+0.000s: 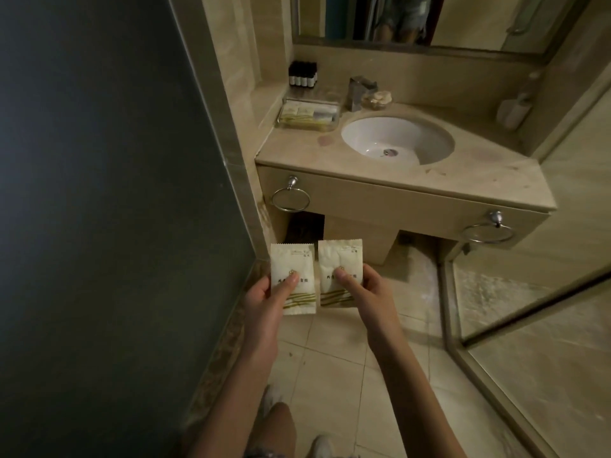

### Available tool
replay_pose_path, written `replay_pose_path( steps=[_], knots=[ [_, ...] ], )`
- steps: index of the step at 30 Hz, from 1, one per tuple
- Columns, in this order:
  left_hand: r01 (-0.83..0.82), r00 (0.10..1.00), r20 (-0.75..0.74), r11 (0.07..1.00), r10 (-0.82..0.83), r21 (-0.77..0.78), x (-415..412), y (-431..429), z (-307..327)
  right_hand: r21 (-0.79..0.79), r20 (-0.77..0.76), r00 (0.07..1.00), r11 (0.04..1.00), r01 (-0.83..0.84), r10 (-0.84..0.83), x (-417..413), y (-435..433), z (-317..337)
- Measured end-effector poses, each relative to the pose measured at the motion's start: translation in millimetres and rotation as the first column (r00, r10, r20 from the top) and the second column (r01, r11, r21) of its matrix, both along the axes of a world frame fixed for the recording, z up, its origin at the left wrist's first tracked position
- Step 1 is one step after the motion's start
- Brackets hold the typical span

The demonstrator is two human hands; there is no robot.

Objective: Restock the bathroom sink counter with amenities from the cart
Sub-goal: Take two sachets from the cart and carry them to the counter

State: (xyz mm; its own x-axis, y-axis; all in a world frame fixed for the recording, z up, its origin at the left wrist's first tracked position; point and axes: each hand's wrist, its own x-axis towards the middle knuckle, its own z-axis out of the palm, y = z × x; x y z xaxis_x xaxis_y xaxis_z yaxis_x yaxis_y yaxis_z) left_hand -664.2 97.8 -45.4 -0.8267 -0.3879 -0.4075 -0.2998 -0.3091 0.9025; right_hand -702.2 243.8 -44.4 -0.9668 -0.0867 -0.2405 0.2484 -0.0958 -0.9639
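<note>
I record: left hand (264, 294) pinches a flat white green-striped sachet (292, 259); right hand (370, 289) pinches an identical second sachet (340, 256) just beside it.

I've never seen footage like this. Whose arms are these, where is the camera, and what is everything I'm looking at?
There is no machine here. A person wears a camera on the head, so this single picture looks down over their own arms. The left hand pinches the left packet and the right hand pinches the right packet, side by side in front of the counter. On the counter are a round sink, a faucet, a clear tray of similar packets, and small dark bottles.
</note>
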Motion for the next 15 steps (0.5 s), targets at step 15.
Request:
replay_pose_path(
  steps=[15],
  knots=[
    [0.066,0.993,-0.100,0.997,-0.064,0.025,-171.1,-97.9,12.1,-0.037,-0.067,0.995,0.997,0.068,-0.070,-165.6,-97.8,10.2]
  ],
)
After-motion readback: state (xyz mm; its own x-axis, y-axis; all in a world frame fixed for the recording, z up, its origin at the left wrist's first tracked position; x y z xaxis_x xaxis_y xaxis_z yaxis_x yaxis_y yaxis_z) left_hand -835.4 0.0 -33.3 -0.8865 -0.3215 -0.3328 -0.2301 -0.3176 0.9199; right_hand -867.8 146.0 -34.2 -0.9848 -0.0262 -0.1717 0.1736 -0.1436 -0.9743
